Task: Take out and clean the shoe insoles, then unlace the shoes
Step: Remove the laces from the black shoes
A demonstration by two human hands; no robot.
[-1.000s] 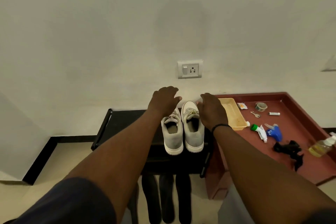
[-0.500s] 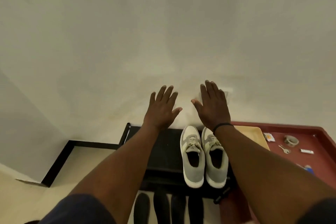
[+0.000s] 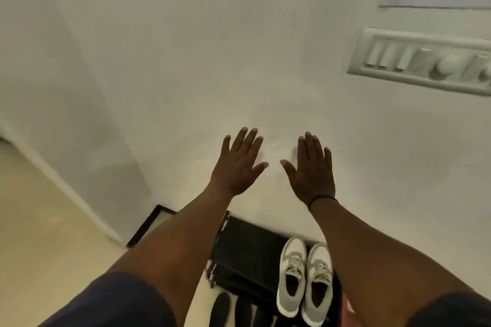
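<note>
Your pair of grey and white sneakers [image 3: 305,277] stands side by side, touching, toes toward the wall, on the right part of a low black table [image 3: 244,255]. Both are still laced, and their openings look dark inside; you cannot tell from here what they hold. Below the table's near edge, dark insoles [image 3: 221,309] lie in a row on the pale floor [image 3: 53,220], partly cut by the lower border of the view.

Your left hand [image 3: 236,167] and right hand [image 3: 312,170] are raised well above the sneakers, backs toward you, fingers straight and slightly spread, each grip open and holding nothing. They stand near each other, thumbs pointing inward, apart from one another and in front of the white wall [image 3: 186,48]. A black band [image 3: 322,198] circles your right wrist; dark sleeves [image 3: 114,302] cover both upper arms.

The left half of the table top is bare black surface. A black skirting strip [image 3: 144,227] runs along the floor left of the table. A switch panel [image 3: 422,61] is mounted on the wall at upper right. A sliver of red surface [image 3: 346,305] shows just right of the sneakers.
</note>
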